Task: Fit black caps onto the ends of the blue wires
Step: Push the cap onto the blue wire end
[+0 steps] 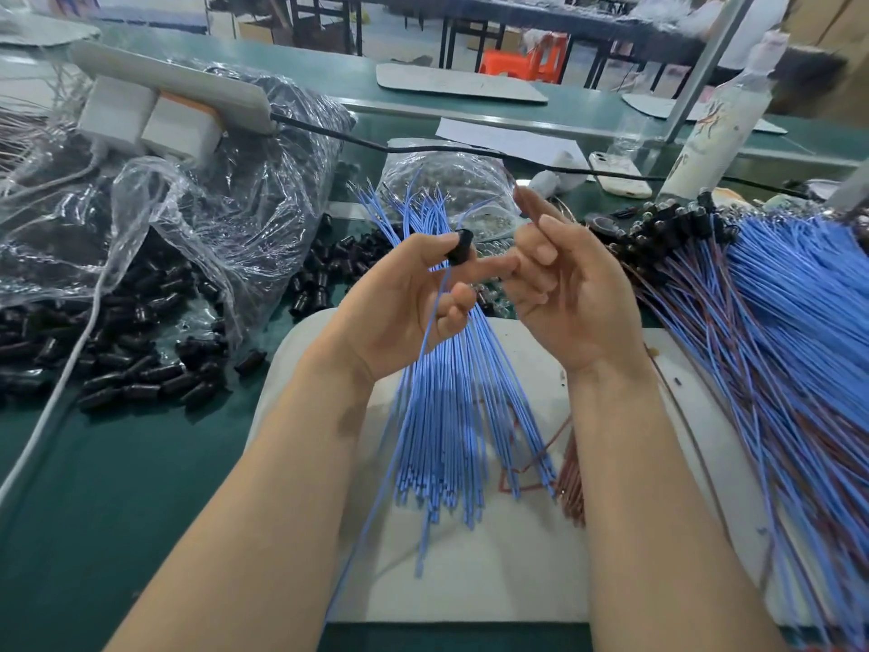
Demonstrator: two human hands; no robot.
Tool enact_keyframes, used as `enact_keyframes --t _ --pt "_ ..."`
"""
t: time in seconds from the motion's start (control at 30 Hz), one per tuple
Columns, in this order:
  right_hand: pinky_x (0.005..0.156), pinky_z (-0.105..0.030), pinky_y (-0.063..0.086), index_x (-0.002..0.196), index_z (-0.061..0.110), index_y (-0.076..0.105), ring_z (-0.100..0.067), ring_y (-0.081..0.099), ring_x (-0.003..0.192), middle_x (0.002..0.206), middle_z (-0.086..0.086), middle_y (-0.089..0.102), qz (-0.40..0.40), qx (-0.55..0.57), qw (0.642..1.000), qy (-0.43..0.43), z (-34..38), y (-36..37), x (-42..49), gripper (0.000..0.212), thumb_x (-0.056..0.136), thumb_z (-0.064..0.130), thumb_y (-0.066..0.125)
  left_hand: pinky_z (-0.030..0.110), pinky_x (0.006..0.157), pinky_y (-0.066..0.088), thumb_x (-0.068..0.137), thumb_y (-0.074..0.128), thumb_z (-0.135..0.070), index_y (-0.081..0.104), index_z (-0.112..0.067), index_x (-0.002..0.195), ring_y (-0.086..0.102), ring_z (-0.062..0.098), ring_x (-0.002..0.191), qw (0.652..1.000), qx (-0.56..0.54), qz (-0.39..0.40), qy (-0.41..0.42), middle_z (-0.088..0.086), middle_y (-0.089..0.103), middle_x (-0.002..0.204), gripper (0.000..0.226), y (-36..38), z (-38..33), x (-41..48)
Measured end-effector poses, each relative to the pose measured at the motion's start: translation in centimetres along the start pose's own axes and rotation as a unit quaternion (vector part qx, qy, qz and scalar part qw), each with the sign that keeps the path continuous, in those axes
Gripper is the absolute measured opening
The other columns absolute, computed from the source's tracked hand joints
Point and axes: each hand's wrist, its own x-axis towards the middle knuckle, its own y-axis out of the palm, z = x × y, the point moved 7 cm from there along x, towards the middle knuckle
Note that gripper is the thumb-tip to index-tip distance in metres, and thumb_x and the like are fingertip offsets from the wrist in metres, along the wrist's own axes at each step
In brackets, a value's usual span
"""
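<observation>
1. Left hand [404, 294] raised above the white pad [517, 557], thumb and forefinger pinching a black cap [460, 247], one blue wire [425, 350] running down from the cap through the palm.
2. Far left on the green table [117, 487]: loose black caps [141, 383] spilling from a clear plastic bag [188, 204].
3. Beneath both hands: bundle of bare blue wires [451, 416] lying across the pad.
4. Right hand [564, 294] just beside the left, fingers loosely curled, forefinger extended upward; whether anything is held cannot be told.
5. Far right: heap of capped blue and brown wires [776, 322].
</observation>
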Motion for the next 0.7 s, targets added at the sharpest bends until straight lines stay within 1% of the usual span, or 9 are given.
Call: enact_keyframes --t 0.03,0.07,0.2,0.3,0.37,0.47,0.57,0.63,0.7 --pt "0.041 -0.014 0.035 0.110 0.008 0.061 -0.002 0.040 0.045 0.063 0.006 0.051 0.045 0.020 0.999 0.004 0.0 0.7 0.0 0.024 0.088 0.012 0.053 0.012 0.048 0.047 0.079 0.052 -0.029 0.063 -0.015 0.078 0.054 0.002 0.047 1.000 0.000 0.007 -0.002 0.008 0.072 0.099 0.018 0.0 0.0 -0.1" --pt "0.040 -0.013 0.035 0.112 0.008 0.061 -0.002 0.039 0.043 0.066 0.004 0.055 0.045 0.017 0.999 0.003 -0.1 0.6 0.1 0.025 0.089 0.012 0.054 0.013 0.048 0.048 0.079 0.052 -0.029 0.065 -0.016 0.076 0.056 0.004 0.049 1.000 0.000 0.008 0.001 0.008 0.072 0.097 0.019 0.0 -0.1 -0.1" --pt "0.042 -0.012 0.034 0.119 0.010 0.057 -0.002 0.037 0.042 0.074 0.001 0.065 -0.157 -0.144 0.975 -0.055 0.6 -2.5 0.1 0.025 0.096 0.007 0.048 0.022 0.067 0.055 0.082 0.053 -0.028 0.055 -0.016 0.086 0.065 0.011 0.074 0.998 0.039 -0.042 0.030 0.002 0.071 0.100 0.013 -0.9 -0.1 0.3" --pt "0.051 -0.017 0.040 0.112 0.012 0.062 -0.006 0.046 0.053 0.078 -0.001 0.067 -0.165 -0.050 0.979 -0.105 1.5 -2.5 -0.2 0.024 0.095 0.003 0.047 0.028 0.087 0.055 0.091 0.050 -0.026 0.054 -0.017 0.091 0.064 0.016 0.103 0.993 0.092 -0.062 0.027 0.003 0.067 0.119 0.010 -1.5 0.2 0.7" --pt "0.050 -0.017 0.040 0.102 0.012 0.063 -0.007 0.048 0.053 0.073 0.000 0.065 -0.200 0.015 0.970 -0.137 2.3 -3.0 -0.5 0.022 0.096 0.000 0.045 0.035 0.095 0.052 0.088 0.052 -0.027 0.054 -0.017 0.092 0.062 0.023 0.112 0.993 0.104 -0.046 0.011 0.006 0.063 0.125 0.010 -1.2 0.5 0.7" --pt "0.052 -0.019 0.037 0.096 0.014 0.059 -0.009 0.047 0.054 0.069 -0.001 0.059 -0.289 0.021 0.939 -0.187 3.2 -4.4 -1.5 0.024 0.097 -0.001 0.041 0.034 0.091 0.054 0.087 0.054 -0.023 0.054 -0.016 0.087 0.065 0.027 0.107 0.991 0.132 -0.035 -0.018 0.011 0.068 0.116 0.007 -0.8 1.3 0.8" --pt "0.054 -0.020 0.039 0.095 0.017 0.055 -0.010 0.049 0.056 0.072 -0.001 0.060 -0.329 0.003 0.922 -0.206 3.5 -5.1 -2.1 0.021 0.098 0.002 0.041 0.023 0.074 0.057 0.096 0.048 -0.013 0.061 -0.008 0.086 0.070 0.015 0.082 0.984 0.171 -0.058 -0.003 0.010 0.073 0.097 0.017 -1.0 1.2 0.9" --pt "0.055 -0.019 0.044 0.093 0.018 0.056 -0.008 0.053 0.058 0.077 0.000 0.065 -0.327 -0.060 0.925 -0.182 3.1 -4.7 -1.8 0.017 0.098 0.007 0.045 0.019 0.069 0.055 0.096 0.046 -0.011 0.063 -0.004 0.087 0.067 0.009 0.072 0.982 0.169 -0.080 0.026 0.009 0.073 0.089 0.021 -1.3 0.5 0.8" --pt "0.056 -0.019 0.046 0.091 0.019 0.059 -0.006 0.055 0.059 0.079 0.003 0.067 -0.301 -0.196 0.925 -0.125 2.1 -3.9 -1.1 0.016 0.097 0.009 0.049 0.019 0.068 0.055 0.096 0.046 -0.011 0.063 -0.004 0.086 0.066 0.008 0.070 0.983 0.153 -0.095 0.043 0.008 0.073 0.086 0.021 -1.6 0.2 0.9"
